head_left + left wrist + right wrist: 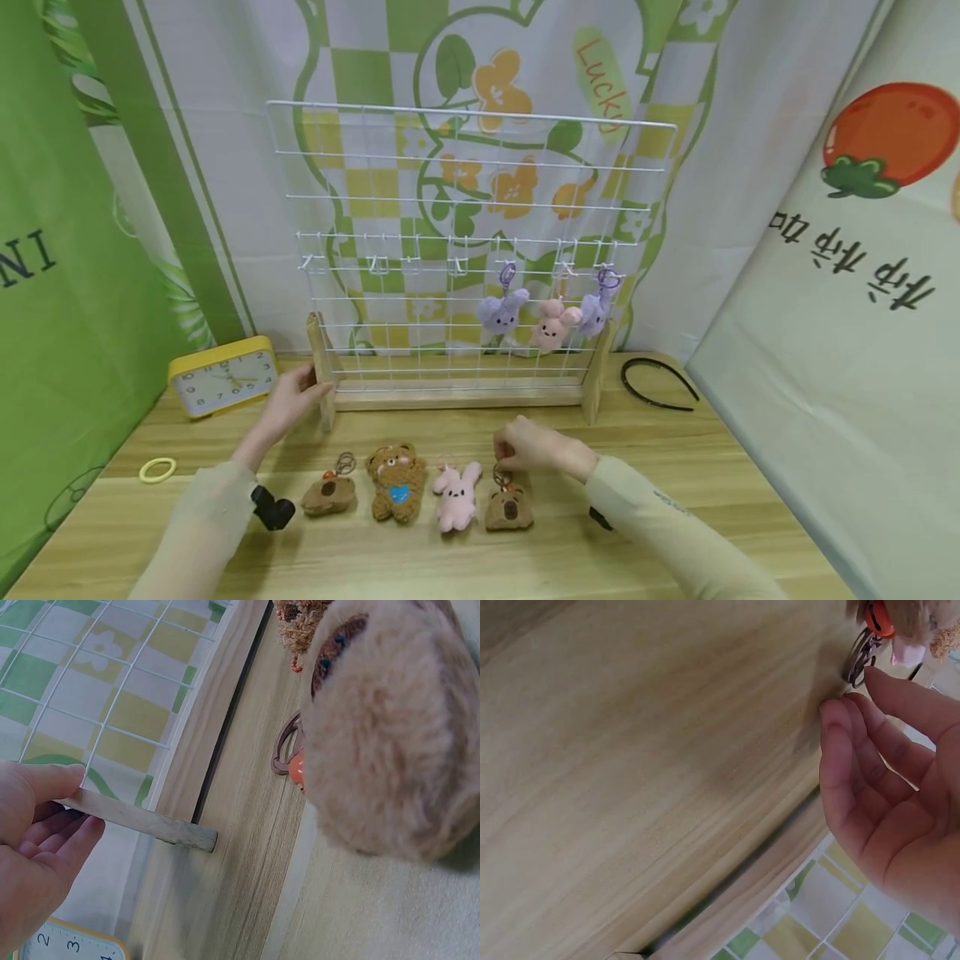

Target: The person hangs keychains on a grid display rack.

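Observation:
At the rack's left end, my left hand [294,398] grips the wooden upright [146,819], thumb on one side and fingers on the other. My right hand [528,444] reaches down with bent fingers. Its thumb tip and fingertips are right at the dark ring [861,658] of a brown plush keychain [510,508] with an orange bell [879,619]. To its left lie a pink bunny plush [456,498], a curly brown bear plush [396,483] and a second brown plush keychain [328,496].
A white wire grid rack [450,367] stands at the back. Two purple bunny plushes and a pink bunny keychain [553,325] hang from its hooks on the right. A yellow clock [225,377] and yellow ring [157,470] lie left, a black headband [633,392] right.

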The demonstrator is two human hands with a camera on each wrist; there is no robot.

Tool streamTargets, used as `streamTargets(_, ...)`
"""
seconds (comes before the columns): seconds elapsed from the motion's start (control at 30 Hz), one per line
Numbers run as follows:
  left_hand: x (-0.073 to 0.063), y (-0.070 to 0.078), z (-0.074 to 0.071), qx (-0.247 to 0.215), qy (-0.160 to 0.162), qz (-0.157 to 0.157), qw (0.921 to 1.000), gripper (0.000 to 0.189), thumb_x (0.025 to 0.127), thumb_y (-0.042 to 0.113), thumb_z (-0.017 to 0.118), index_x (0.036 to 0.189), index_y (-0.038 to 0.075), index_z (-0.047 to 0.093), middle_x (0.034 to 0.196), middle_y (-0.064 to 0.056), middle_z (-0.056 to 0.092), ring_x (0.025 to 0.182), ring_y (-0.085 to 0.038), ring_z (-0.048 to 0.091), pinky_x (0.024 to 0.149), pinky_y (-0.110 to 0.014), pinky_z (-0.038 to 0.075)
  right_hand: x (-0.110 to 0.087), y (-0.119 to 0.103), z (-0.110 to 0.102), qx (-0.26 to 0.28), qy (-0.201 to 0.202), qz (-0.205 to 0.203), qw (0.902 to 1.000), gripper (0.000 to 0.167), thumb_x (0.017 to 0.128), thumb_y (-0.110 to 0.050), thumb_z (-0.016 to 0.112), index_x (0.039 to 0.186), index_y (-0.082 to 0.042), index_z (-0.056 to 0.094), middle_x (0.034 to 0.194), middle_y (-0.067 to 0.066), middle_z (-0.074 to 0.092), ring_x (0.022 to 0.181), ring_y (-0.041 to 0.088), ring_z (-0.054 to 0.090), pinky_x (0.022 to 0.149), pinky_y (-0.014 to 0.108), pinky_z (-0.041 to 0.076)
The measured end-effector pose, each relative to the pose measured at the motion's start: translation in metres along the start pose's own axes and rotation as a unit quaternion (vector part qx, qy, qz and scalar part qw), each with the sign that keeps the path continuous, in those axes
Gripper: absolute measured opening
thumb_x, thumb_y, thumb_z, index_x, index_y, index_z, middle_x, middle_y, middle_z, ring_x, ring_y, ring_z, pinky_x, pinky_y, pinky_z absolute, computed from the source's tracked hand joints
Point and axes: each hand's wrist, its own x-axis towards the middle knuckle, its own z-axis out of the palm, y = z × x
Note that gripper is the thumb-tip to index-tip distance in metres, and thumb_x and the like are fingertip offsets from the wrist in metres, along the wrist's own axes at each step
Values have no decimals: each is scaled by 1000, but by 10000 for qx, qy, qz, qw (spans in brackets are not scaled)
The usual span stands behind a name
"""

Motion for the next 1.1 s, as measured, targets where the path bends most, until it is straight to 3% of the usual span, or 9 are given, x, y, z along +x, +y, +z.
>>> streamTargets(0.33, 0, -1, 0, -54, -38, 34, 10000, 46, 101, 15, 57, 137, -13, 49, 130, -33, 60, 121, -45, 60, 97, -51, 55, 4, 1, 5, -28, -135, 412, 9991, 14, 87, -8, 73, 73, -10, 68, 70, -2, 66, 58, 2, 49, 52, 15, 43)
streamTargets(0.77, 0, 1, -1, -14, -43, -8, 10000, 45, 101, 14, 57, 136, -13, 50, 129, -34, 60, 120, -45, 60, 97, -51, 55, 6, 7, 4, 211, -669, 438, 9966, 23, 82, -4, 72, 68, -16, 59, 63, -12, 51, 55, 0, 43, 50, 13, 34)
streamTargets(1.1, 0, 3, -2, -9, -9, -67, 10000, 45, 101, 11, 57, 138, -13, 48, 131, -34, 59, 122, -46, 59, 99, -52, 54, 7, 3, -1, 100, -820, 429, 9957, 19, 84, -4, 72, 71, -15, 65, 68, -11, 57, 60, 0, 48, 54, 13, 41)
